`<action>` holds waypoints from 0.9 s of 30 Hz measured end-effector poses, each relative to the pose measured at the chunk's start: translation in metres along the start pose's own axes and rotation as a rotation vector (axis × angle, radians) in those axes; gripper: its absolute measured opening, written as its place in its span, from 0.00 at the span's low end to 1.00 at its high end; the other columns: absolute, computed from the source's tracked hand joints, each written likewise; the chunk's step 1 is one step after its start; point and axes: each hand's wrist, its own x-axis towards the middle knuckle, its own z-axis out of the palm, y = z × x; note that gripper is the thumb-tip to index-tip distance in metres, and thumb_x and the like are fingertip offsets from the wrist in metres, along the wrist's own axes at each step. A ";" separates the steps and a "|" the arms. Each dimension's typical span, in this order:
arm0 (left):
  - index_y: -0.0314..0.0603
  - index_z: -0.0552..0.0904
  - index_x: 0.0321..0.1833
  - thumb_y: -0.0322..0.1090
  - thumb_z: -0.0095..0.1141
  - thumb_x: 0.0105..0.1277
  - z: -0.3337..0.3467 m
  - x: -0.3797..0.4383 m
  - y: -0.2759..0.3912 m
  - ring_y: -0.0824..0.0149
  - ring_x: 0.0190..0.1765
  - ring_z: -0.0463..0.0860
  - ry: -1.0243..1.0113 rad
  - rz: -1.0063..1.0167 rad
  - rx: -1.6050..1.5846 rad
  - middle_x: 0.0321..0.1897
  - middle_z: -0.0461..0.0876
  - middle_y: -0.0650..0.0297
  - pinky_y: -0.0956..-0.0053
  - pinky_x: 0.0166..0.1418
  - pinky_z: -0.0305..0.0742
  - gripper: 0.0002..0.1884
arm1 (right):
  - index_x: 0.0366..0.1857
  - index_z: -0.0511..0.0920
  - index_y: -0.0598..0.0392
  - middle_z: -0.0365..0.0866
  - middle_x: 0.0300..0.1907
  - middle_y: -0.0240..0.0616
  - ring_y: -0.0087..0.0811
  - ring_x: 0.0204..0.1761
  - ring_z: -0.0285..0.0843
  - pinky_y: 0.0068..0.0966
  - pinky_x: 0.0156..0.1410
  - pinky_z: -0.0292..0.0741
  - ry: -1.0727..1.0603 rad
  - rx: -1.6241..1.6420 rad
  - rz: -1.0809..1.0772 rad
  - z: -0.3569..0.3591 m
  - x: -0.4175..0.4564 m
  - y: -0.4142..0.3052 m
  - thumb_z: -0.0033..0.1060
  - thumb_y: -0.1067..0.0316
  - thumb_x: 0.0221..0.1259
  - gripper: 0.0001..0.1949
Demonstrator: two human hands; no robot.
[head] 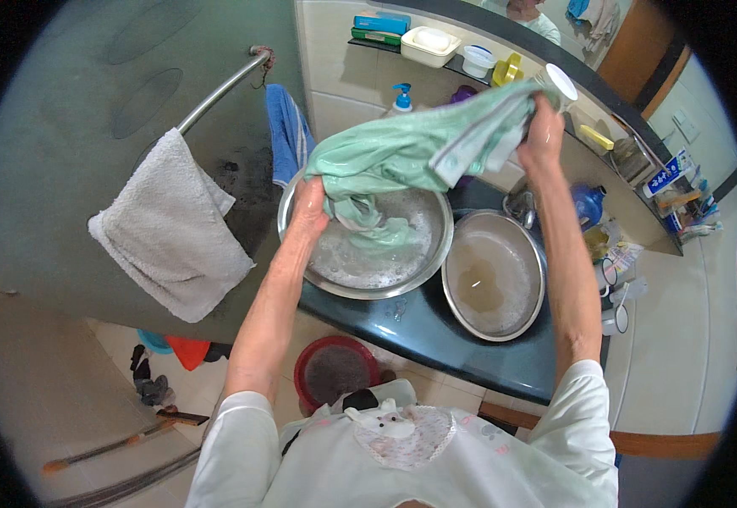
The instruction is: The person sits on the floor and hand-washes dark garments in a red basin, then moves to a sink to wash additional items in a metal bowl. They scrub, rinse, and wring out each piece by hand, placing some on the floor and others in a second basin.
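A wet light-green garment stretches between my two hands above a large steel basin. Its lower folds hang into sudsy water in the basin. My left hand grips the cloth at the basin's left rim. Higher and farther right, my right hand holds the other end, raised near the wall shelf. A white edge with a dark trim shows on the garment close to my right hand. To the right, the oval sink contains some cloudy water, with the faucet at its far rim.
A grey towel and a blue towel hang at left. The dark countertop ends toward me, above a red bucket on the floor. A pump bottle stands behind the basin. Cups line the right wall.
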 end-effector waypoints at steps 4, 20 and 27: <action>0.29 0.78 0.42 0.22 0.50 0.53 0.015 -0.003 0.034 0.68 0.38 0.80 0.034 -0.057 0.247 0.36 0.80 0.60 0.74 0.44 0.75 0.13 | 0.37 0.75 0.57 0.77 0.32 0.34 0.27 0.36 0.77 0.31 0.41 0.77 0.057 -0.249 0.259 -0.034 -0.040 0.073 0.48 0.68 0.58 0.07; 0.28 0.75 0.42 0.46 0.72 0.36 0.101 -0.014 0.042 0.51 0.44 0.79 -0.676 0.264 1.684 0.38 0.78 0.44 0.63 0.49 0.72 0.33 | 0.63 0.57 0.61 0.69 0.58 0.49 0.48 0.55 0.72 0.55 0.57 0.70 -0.338 0.348 0.993 0.023 -0.135 0.107 0.40 0.28 0.56 0.44; 0.29 0.75 0.41 0.41 0.65 0.48 0.053 -0.069 0.015 0.55 0.42 0.79 -0.379 0.631 1.217 0.40 0.78 0.52 0.63 0.51 0.72 0.23 | 0.49 0.73 0.56 0.78 0.47 0.42 0.39 0.49 0.78 0.39 0.56 0.74 -0.084 0.588 1.001 0.022 -0.158 0.139 0.57 0.56 0.59 0.19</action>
